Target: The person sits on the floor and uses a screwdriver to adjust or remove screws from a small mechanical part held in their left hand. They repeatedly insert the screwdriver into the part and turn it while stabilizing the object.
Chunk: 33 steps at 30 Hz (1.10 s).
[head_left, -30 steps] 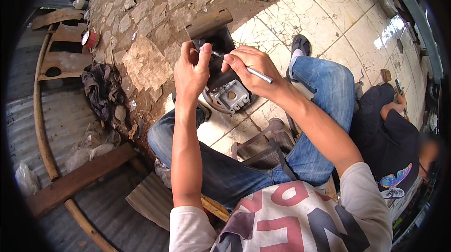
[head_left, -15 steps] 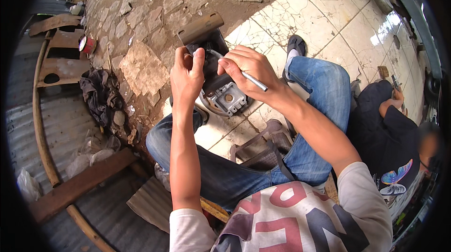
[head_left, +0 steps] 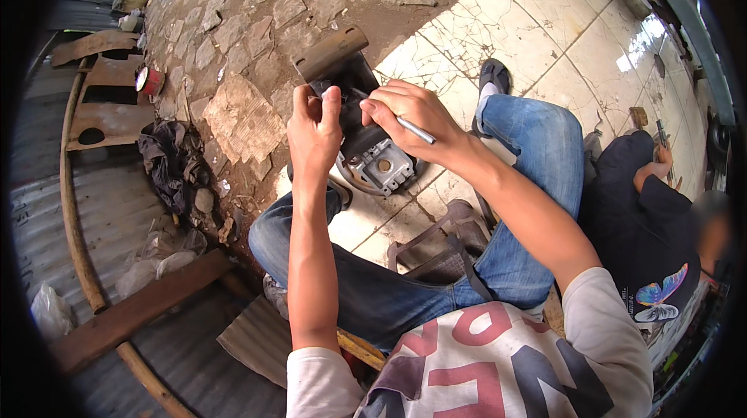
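Note:
My right hand (head_left: 411, 116) is closed around a thin grey metal rod (head_left: 417, 131), whose rear end sticks out toward my wrist. Beside it my left hand (head_left: 315, 126) has its fingers curled and thumb raised; whatever it grips is hidden behind the fingers. Both hands are over a dark machine part, whose middle they partly cover. At its near end sits a grey cast-metal housing (head_left: 381, 166) with a round hole. A curved brown metal plate (head_left: 333, 54) forms its far end.
A person in dark clothing (head_left: 630, 200) crouches at the right. A torn piece of cardboard (head_left: 243, 117), a dark cloth (head_left: 173, 161) and a red tin (head_left: 148, 80) lie at the left. Wooden planks (head_left: 144, 305) and corrugated sheets are at the lower left.
The view has shifted slightly. The rod in my right hand has tilted a little and less of its front part shows between my hands; both hands keep nearly the same place.

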Each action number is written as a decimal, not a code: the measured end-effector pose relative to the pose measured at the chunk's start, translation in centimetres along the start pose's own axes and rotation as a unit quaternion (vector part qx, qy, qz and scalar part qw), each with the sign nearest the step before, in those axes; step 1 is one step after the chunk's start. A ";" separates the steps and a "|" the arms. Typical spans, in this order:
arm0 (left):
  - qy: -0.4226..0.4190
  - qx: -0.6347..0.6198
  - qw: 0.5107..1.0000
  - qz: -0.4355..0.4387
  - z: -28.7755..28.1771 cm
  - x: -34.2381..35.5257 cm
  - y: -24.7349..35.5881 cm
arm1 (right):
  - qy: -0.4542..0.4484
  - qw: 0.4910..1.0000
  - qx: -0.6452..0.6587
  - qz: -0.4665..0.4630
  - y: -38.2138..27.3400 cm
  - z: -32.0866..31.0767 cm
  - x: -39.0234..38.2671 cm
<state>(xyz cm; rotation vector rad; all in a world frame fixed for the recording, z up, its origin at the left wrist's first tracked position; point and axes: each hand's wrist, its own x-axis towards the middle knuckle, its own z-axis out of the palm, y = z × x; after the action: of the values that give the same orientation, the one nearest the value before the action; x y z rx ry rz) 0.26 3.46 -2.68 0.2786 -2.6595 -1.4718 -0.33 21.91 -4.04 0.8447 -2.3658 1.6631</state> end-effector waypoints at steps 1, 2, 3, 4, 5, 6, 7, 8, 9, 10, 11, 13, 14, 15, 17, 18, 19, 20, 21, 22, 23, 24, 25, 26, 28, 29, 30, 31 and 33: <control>0.000 -0.002 1.000 -0.017 0.0 -0.2 0.3 | -0.010 1.000 -0.002 -0.001 -0.8 -0.4 0.0; 0.006 -0.007 1.000 -0.005 -0.3 -0.1 0.1 | -0.020 1.000 -0.004 -0.002 -1.2 -0.5 0.1; 0.007 -0.017 1.000 0.009 -0.1 0.1 0.0 | 0.000 1.000 0.003 0.001 -0.8 -0.3 0.1; 0.007 -0.028 0.999 0.024 0.1 0.2 -0.1 | 0.004 1.000 0.002 0.006 -0.1 0.0 0.0; 0.003 0.008 1.000 0.014 0.0 0.2 -0.5 | 0.008 1.000 0.002 0.011 0.6 0.3 0.0; -0.006 0.002 1.000 0.008 -0.1 0.2 -0.6 | 0.010 1.000 0.003 0.012 0.5 0.5 0.5; -0.016 -0.003 1.000 0.003 -0.2 0.2 -0.8 | 0.017 1.000 -0.002 -0.003 0.1 0.5 0.6; -0.025 -0.008 1.000 -0.002 -0.3 0.3 -0.8 | 0.011 1.000 -0.006 -0.005 -0.4 0.1 0.3; -0.006 -0.008 1.000 0.019 0.0 0.1 -0.6 | 0.003 1.000 -0.007 -0.008 -1.3 -0.4 0.2; 0.000 0.000 1.000 0.014 -0.2 0.2 -0.6 | -0.006 1.000 -0.007 -0.011 -1.6 -0.6 0.1; 0.006 0.008 1.000 0.010 -0.3 0.3 -0.7 | -0.004 1.000 0.004 -0.008 -1.5 -0.5 0.2; 0.005 -0.013 1.000 0.014 0.2 0.3 -0.3 | 0.015 1.000 -0.007 0.003 0.2 0.2 0.1; -0.008 -0.025 1.000 0.015 0.3 0.3 -0.2 | 0.025 1.000 -0.013 0.009 1.0 0.5 0.0; -0.013 -0.036 0.999 0.012 0.0 0.2 -0.6 | 0.012 0.999 0.022 0.032 0.4 0.6 0.3; -0.017 -0.023 0.999 0.016 -0.5 0.3 -1.2 | -0.004 1.000 0.026 0.002 -1.2 0.2 0.0; -0.010 -0.025 0.999 0.021 -0.4 0.3 -1.0 | -0.012 0.999 0.029 -0.012 -2.0 -0.2 -0.1; -0.003 -0.027 0.999 0.025 -0.2 0.3 -0.5 | -0.013 1.000 0.022 -0.009 -2.0 -0.3 -0.1; 0.004 -0.029 0.999 0.029 -0.1 0.3 -0.3 | -0.002 1.000 0.015 -0.006 -1.0 0.3 -0.1; 0.003 -0.039 0.999 0.027 0.0 0.3 -0.2 | 0.013 1.000 0.003 0.000 -0.2 0.6 0.3; -0.004 -0.040 0.999 0.019 0.0 0.3 -0.2 | 0.027 1.000 -0.008 0.005 0.4 0.9 0.4; -0.012 -0.040 0.999 0.011 0.0 0.3 -0.3 | 0.022 0.999 0.001 0.026 0.7 0.9 0.0; -0.012 -0.039 0.999 -0.001 -0.2 0.2 -0.6 | 0.017 1.000 0.001 0.008 0.0 0.8 0.0; -0.004 -0.027 1.000 -0.004 -0.3 0.2 -0.7 | 0.012 1.000 0.001 -0.009 -0.8 0.6 -0.1; 0.007 -0.027 1.000 0.004 -0.3 0.2 -0.7 | 0.007 1.000 0.001 -0.027 -1.3 0.5 0.0; 0.017 -0.028 0.999 0.025 0.2 0.4 0.3 | 0.031 0.999 0.018 -0.013 -0.9 0.6 -0.2; 0.002 -0.048 0.999 0.011 0.2 0.4 0.2 | 0.046 0.999 0.025 0.002 0.2 1.4 -0.3; -0.002 -0.051 0.999 0.006 0.0 0.5 -0.1 | 0.060 0.998 0.034 0.016 0.3 1.7 0.2; -0.007 -0.055 0.998 0.002 -0.2 0.5 -0.7 | 0.051 0.998 0.040 0.021 0.2 1.6 0.3; -0.012 -0.049 0.999 0.003 -0.4 0.3 -0.8 | 0.025 0.999 0.024 0.013 -0.9 1.0 0.0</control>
<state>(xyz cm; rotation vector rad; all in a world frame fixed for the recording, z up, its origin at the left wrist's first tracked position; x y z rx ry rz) 0.10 2.64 -3.15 0.2473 -2.5937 -1.6079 0.28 20.81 -3.69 0.7738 -2.3222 1.7352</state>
